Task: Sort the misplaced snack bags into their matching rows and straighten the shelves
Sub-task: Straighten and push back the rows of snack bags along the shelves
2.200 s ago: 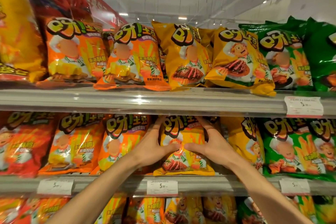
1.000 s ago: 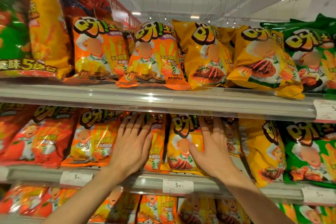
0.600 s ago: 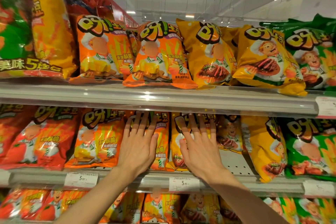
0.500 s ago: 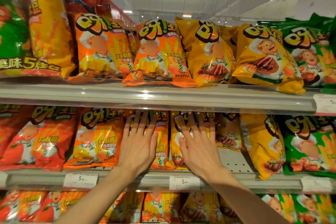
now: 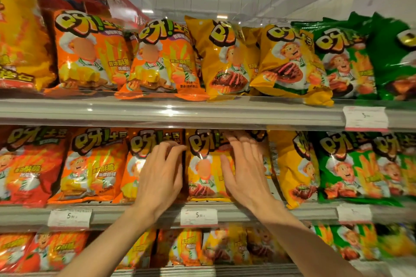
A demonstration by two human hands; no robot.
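On the middle shelf [image 5: 135,216] a yellow snack bag [image 5: 202,164] stands upright between my two hands. My left hand [image 5: 161,175] lies on the orange bag [image 5: 139,164] beside it, fingers bent at the seam between the two bags. My right hand [image 5: 245,171] rests flat on the yellow bag's right side with its fingers spread up under the shelf above. Neither hand closes around a bag. Right of my right hand, another yellow bag [image 5: 295,168] leans sideways.
The middle shelf runs red bag [image 5: 27,164], orange bags [image 5: 90,164], yellow, then green bags [image 5: 351,168]. The upper shelf [image 5: 202,112] holds orange, yellow and green bags in the same order. Price tags [image 5: 198,217] hang on the rail. A lower shelf holds more bags.
My right hand has slid right, uncovering the yellow bag's front. My left fingers have curled in at its left edge. The view has shifted slightly left.
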